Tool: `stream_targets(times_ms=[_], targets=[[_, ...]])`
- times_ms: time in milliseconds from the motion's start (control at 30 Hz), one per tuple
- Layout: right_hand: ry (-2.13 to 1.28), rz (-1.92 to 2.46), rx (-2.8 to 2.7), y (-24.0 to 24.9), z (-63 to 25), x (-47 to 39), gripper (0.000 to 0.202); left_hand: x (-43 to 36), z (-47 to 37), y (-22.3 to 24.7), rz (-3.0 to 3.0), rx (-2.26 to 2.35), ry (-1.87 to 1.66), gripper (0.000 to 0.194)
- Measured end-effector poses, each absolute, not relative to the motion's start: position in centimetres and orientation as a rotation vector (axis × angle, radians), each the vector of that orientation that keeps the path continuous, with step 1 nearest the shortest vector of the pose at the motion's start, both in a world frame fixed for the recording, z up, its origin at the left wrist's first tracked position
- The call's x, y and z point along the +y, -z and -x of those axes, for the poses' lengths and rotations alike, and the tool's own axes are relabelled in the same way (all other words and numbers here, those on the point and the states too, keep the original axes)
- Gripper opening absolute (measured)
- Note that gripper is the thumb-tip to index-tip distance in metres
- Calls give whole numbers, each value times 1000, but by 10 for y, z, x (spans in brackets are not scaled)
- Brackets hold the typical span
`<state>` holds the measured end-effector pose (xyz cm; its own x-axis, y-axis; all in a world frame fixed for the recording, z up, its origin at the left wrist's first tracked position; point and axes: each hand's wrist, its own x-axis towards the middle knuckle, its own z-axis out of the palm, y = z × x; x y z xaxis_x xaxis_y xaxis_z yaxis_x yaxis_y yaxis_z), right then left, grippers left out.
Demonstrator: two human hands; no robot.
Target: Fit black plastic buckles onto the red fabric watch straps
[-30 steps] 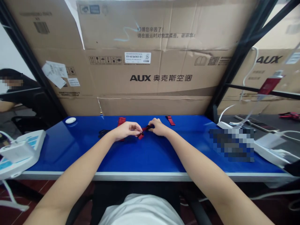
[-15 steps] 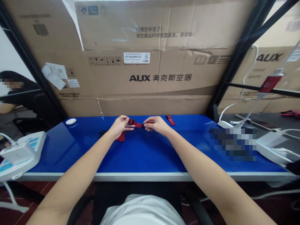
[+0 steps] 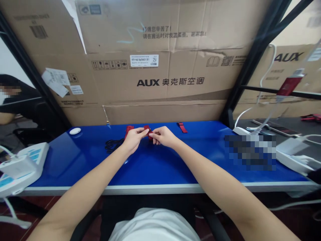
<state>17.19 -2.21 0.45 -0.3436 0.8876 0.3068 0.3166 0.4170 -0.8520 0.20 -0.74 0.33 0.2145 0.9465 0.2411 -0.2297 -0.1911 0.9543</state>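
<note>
Above the blue tabletop (image 3: 160,167), a red webbing strap (image 3: 146,128) with a dark buckle is pinched between both my hands. My left hand (image 3: 134,139) grips it from the left, thumb and index finger together. Close against it, my right hand (image 3: 163,136) has its fingers curled on the strap's other end; the fingers partly hide the buckle. Behind my left hand lies more red strap (image 3: 129,128). A bundle of black cord or straps (image 3: 114,145) rests just left of my left wrist. Farther back on the right lies a short red strap with a dark buckle (image 3: 182,127).
A large cardboard box panel (image 3: 150,93) stands along the back edge. On the left are a white round object (image 3: 75,131) and a white power strip (image 3: 37,160) with a charger. To the right are cables, another power strip (image 3: 291,162) and a phone (image 3: 278,128). A person sits at far left.
My hands have come together, and the strap stretched between them is now bunched up. My left hand has moved right, uncovering the black bundle. The camera view has shifted slightly.
</note>
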Motion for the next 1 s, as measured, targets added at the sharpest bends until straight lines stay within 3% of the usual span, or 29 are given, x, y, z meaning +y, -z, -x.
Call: stream_targets(times_ms=[200,400,1000], targets=[[-668,1045,-1931,-4,-173,-21,35,-12,-4,-2,-1338,744,-1212,32],[-549,1004,-1783,-2,-170,-14,27,-9,-4,-6,-1254,745,-1275,29],[-707,1015,-1743,5,-162,-14,28,-4,-2,-2,-1338,796,-1380,31]])
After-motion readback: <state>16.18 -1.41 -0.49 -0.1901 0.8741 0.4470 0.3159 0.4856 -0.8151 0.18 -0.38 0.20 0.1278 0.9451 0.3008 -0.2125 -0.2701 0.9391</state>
